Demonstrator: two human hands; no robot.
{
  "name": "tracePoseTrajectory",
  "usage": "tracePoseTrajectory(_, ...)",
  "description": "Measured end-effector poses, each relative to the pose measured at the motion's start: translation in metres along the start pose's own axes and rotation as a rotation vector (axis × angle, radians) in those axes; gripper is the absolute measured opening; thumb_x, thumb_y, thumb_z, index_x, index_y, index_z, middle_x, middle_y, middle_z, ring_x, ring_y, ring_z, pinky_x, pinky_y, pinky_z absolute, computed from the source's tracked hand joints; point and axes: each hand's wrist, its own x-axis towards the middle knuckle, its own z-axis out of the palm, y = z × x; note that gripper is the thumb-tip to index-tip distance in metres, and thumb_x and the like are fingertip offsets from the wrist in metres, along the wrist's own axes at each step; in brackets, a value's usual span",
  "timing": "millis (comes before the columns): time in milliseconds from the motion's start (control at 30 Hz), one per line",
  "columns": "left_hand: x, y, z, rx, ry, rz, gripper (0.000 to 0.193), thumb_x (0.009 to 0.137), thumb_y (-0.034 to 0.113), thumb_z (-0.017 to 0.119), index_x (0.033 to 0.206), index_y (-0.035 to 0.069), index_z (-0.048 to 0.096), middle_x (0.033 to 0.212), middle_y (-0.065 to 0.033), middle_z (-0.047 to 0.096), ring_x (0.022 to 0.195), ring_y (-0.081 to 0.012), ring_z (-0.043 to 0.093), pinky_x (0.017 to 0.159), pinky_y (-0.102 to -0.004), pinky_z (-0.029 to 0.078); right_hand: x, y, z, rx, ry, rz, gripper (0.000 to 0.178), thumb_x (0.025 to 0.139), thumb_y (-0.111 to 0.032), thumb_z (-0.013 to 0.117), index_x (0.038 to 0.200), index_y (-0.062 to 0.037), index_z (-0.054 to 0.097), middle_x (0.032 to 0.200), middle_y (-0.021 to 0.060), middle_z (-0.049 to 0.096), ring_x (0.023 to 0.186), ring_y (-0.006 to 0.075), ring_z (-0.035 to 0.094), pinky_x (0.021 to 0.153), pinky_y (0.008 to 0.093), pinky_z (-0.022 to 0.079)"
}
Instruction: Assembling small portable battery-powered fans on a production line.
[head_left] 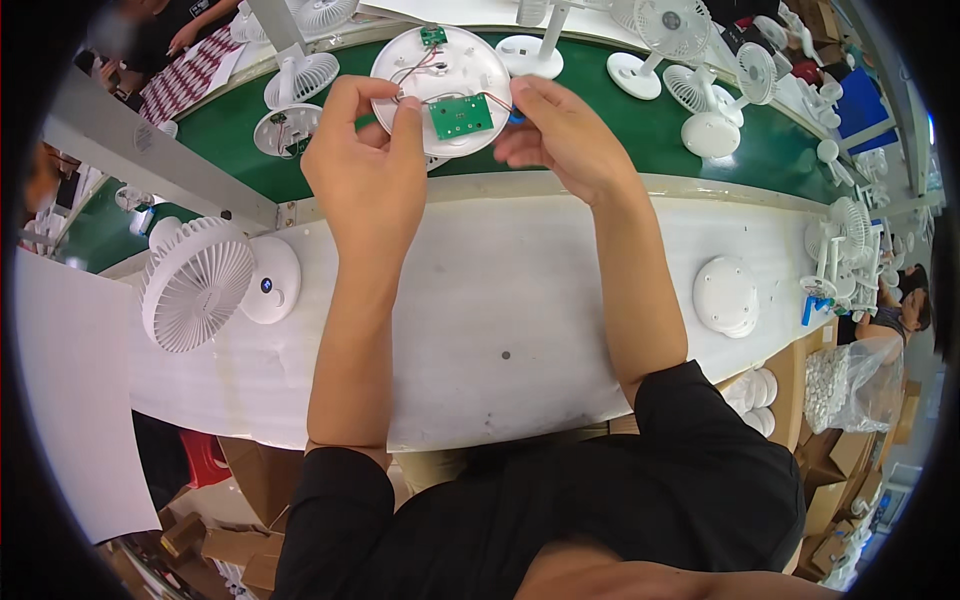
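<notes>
A round white fan base (405, 62) is turned with its open inside toward me over the green belt. Inside it sit a green circuit board (462, 117), a smaller green board (433, 36) at the far rim, and thin red and dark wires (494, 98). My left hand (370, 160) is closed at the left rim, thumb and forefinger beside the wires. At the right rim my right hand (575, 135) is closed, its thumb by the wires and its lower fingers curled. A small blue part (516, 116) shows between that hand and the base; its kind is unclear.
A white desk fan (205, 283) stands left on the white worktop (500, 300). Stacked round white covers (726, 296) lie right. Several fans line the green belt (590, 105). A grey post (160, 140) rises at left. A person (905, 310) is at far right.
</notes>
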Motion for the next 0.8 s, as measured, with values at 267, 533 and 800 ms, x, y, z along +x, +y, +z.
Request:
tracePoseTrajectory(267,-0.001,0.004,0.0,-0.072,-0.094,-0.07,0.012,0.081,-0.001,0.063,0.093,0.001,0.06,0.085,-0.0073,0.059,0.053,-0.0074,0.044,0.048,-0.0199,0.035,0.005,0.0,0.023,0.099,0.47,-0.975,0.018,0.088,-0.005,0.066,0.105,0.0006,0.063,0.079,0.0088,0.064,0.074,0.0145,0.062,0.067,0.0231,0.05)
tracePoseTrajectory(533,-0.003,0.002,-0.001,-0.148,-0.152,-0.09,0.015,0.082,-0.002,0.062,0.096,0.001,0.061,0.087,-0.0074,0.059,0.053,-0.0066,0.044,0.049,-0.0189,0.034,-0.014,-0.016,0.006,-0.013,0.179,-0.644,0.013,0.085,-0.004,0.069,0.097,0.0005,0.071,0.089,0.0082,0.063,0.074,0.014,0.059,0.067,0.0236,0.049)
tracePoseTrajectory(800,-0.003,-0.005,-0.005,-0.313,-0.18,-0.116,0.02,0.083,-0.005,0.059,0.102,0.002,0.062,0.093,-0.0079,0.06,0.059,-0.0068,0.048,0.052,-0.018,0.038,-0.006,-0.004,0.002,-0.45,0.275,-0.777,0.022,0.081,-0.003,0.074,0.103,-0.0007,0.071,0.098,0.0061,0.065,0.075,0.0119,0.056,0.062,0.0209,0.047)
